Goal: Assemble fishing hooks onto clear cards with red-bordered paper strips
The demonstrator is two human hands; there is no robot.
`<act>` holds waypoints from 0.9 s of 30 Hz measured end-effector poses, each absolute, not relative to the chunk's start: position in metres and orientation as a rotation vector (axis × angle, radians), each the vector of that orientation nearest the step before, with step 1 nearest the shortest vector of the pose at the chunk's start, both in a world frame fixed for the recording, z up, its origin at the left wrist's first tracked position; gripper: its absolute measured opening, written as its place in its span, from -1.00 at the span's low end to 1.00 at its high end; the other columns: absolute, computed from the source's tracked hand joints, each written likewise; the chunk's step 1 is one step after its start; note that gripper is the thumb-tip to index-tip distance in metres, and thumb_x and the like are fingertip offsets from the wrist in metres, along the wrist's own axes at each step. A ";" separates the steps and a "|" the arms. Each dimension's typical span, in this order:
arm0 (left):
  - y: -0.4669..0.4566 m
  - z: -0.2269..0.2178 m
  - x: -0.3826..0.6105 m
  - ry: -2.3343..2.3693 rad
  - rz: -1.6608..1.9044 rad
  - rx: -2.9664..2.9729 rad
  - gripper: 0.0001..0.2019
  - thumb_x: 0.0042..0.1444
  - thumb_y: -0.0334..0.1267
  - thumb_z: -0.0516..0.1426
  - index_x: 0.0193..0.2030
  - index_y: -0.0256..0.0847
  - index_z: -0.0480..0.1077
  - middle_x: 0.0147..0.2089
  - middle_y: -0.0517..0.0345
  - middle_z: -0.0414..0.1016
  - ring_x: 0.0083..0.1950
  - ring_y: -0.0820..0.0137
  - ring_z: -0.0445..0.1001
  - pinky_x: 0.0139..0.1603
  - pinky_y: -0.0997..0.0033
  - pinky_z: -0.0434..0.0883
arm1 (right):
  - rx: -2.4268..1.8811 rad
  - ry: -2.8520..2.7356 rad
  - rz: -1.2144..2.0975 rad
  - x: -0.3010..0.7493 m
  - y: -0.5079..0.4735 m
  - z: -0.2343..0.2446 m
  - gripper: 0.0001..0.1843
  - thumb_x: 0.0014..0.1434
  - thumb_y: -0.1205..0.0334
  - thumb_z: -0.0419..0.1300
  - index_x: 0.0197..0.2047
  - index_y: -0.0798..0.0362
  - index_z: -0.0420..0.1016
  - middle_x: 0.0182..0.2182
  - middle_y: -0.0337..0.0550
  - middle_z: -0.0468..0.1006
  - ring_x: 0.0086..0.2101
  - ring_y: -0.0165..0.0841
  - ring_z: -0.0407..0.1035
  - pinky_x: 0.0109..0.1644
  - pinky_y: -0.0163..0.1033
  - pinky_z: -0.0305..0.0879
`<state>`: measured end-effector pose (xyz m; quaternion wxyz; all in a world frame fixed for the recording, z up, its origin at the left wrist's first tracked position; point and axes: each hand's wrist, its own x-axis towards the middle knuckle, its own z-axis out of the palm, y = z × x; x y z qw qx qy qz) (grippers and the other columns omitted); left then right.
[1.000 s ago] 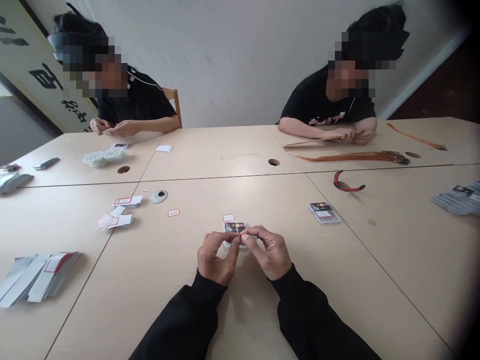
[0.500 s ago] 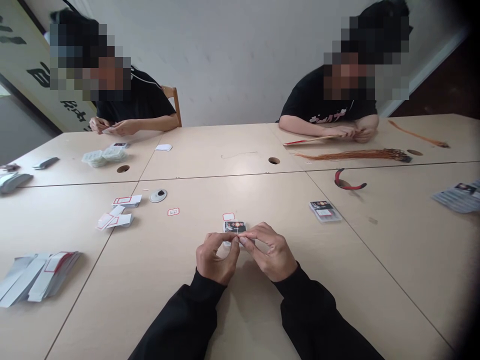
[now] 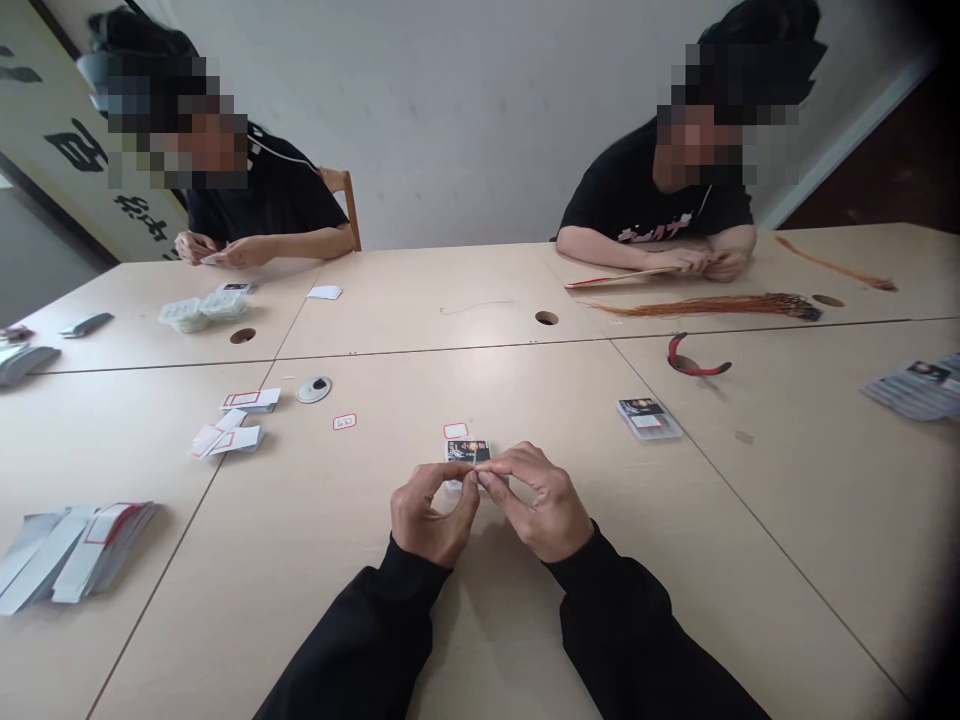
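Observation:
My left hand (image 3: 435,513) and my right hand (image 3: 538,500) meet fingertip to fingertip in front of me, each with thumb and forefinger pinched. A tiny pale sliver shows between the fingertips, too small to name. Just behind and below them lies a small flat box with a black printed label (image 3: 466,450), its near part covered by my fingers. Beyond that box a small white sticker with a red border (image 3: 455,431) lies on the table (image 3: 360,580). A similar sticker with handwriting (image 3: 345,422) is further left.
Another clear labelled box (image 3: 649,419) and red-handled pliers (image 3: 697,362) lie to the right. Card stacks (image 3: 244,420) and grey-white packets (image 3: 75,550) are at left. Across the table sit two people, with plastic boxes (image 3: 202,310) and a bundle of orange strands (image 3: 705,309) near them.
My hands keep the same pinch in nearly the same place. The whole view has shifted very slightly; the objects on the table stay where they were.

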<state>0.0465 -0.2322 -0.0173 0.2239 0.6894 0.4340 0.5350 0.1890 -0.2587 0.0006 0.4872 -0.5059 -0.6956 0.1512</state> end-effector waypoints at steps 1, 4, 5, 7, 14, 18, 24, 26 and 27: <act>-0.232 -0.017 0.047 1.199 1.472 1.896 -0.95 0.02 -0.33 0.19 -0.37 -0.19 0.49 -0.40 0.18 0.58 -0.38 0.44 0.53 -0.28 0.48 0.45 | -1.229 -1.696 0.366 0.189 -0.259 0.001 -0.86 0.20 0.35 0.15 -0.24 -0.02 0.52 -0.38 -0.19 0.58 -0.34 -0.31 0.36 -0.20 -0.14 0.31; -0.233 -0.016 0.047 1.211 1.467 1.890 -0.96 0.01 -0.35 0.18 -0.39 -0.20 0.49 -0.43 0.20 0.57 -0.40 0.45 0.51 -0.30 0.49 0.44 | -1.223 -1.724 0.352 0.188 -0.259 0.001 -0.86 0.20 0.36 0.14 -0.25 -0.01 0.52 -0.39 -0.20 0.58 -0.36 -0.32 0.36 -0.21 -0.14 0.30; -0.233 -0.016 0.046 1.219 1.467 1.894 -0.96 0.00 -0.36 0.18 -0.40 -0.20 0.48 -0.44 0.20 0.56 -0.41 0.46 0.51 -0.31 0.50 0.44 | -1.220 -1.734 0.347 0.188 -0.259 0.002 -0.86 0.19 0.36 0.15 -0.26 -0.01 0.52 -0.40 -0.20 0.58 -0.36 -0.33 0.36 -0.21 -0.14 0.29; -0.233 -0.015 0.047 1.232 1.461 1.897 -0.96 -0.01 -0.36 0.17 -0.42 -0.21 0.47 -0.45 0.21 0.55 -0.42 0.46 0.50 -0.31 0.50 0.44 | -1.220 -1.738 0.345 0.188 -0.259 0.002 -0.87 0.19 0.36 0.15 -0.27 -0.01 0.52 -0.40 -0.21 0.58 -0.37 -0.33 0.36 -0.20 -0.14 0.29; -0.235 -0.014 0.047 1.214 1.431 1.864 -0.94 0.02 -0.30 0.19 -0.38 -0.21 0.49 -0.42 0.17 0.57 -0.40 0.45 0.54 -0.30 0.49 0.46 | -1.256 -1.720 0.391 0.190 -0.261 0.002 -0.87 0.20 0.34 0.13 -0.24 0.01 0.49 -0.38 -0.16 0.55 -0.32 -0.31 0.36 -0.18 -0.15 0.32; -0.236 -0.013 0.047 1.236 1.435 1.889 -0.95 0.00 -0.33 0.18 -0.42 -0.21 0.47 -0.47 0.19 0.54 -0.44 0.47 0.51 -0.33 0.51 0.44 | -1.238 -1.757 0.374 0.190 -0.261 0.004 -0.87 0.20 0.34 0.11 -0.26 0.01 0.49 -0.41 -0.17 0.55 -0.35 -0.32 0.35 -0.20 -0.15 0.31; -0.235 -0.014 0.047 1.235 1.419 1.877 -0.94 0.02 -0.33 0.16 -0.41 -0.21 0.48 -0.45 0.20 0.55 -0.43 0.48 0.50 -0.31 0.52 0.44 | -1.316 -1.689 0.488 0.191 -0.263 0.002 -0.88 0.20 0.28 0.13 -0.25 -0.01 0.50 -0.38 -0.17 0.53 -0.30 -0.31 0.37 -0.16 -0.15 0.31; -0.235 -0.014 0.047 1.217 1.410 1.862 -0.93 0.03 -0.31 0.17 -0.38 -0.21 0.49 -0.43 0.18 0.57 -0.41 0.47 0.51 -0.29 0.51 0.44 | -1.353 -1.647 0.565 0.192 -0.263 0.001 -0.88 0.19 0.26 0.14 -0.23 -0.01 0.50 -0.36 -0.17 0.51 -0.27 -0.31 0.38 -0.14 -0.17 0.32; -0.235 -0.014 0.047 1.210 1.406 1.857 -0.93 0.03 -0.31 0.17 -0.37 -0.21 0.50 -0.42 0.18 0.57 -0.40 0.47 0.52 -0.28 0.51 0.45 | -1.364 -1.630 0.601 0.193 -0.263 0.001 -0.88 0.18 0.25 0.15 -0.22 -0.02 0.50 -0.35 -0.18 0.51 -0.27 -0.32 0.39 -0.13 -0.17 0.32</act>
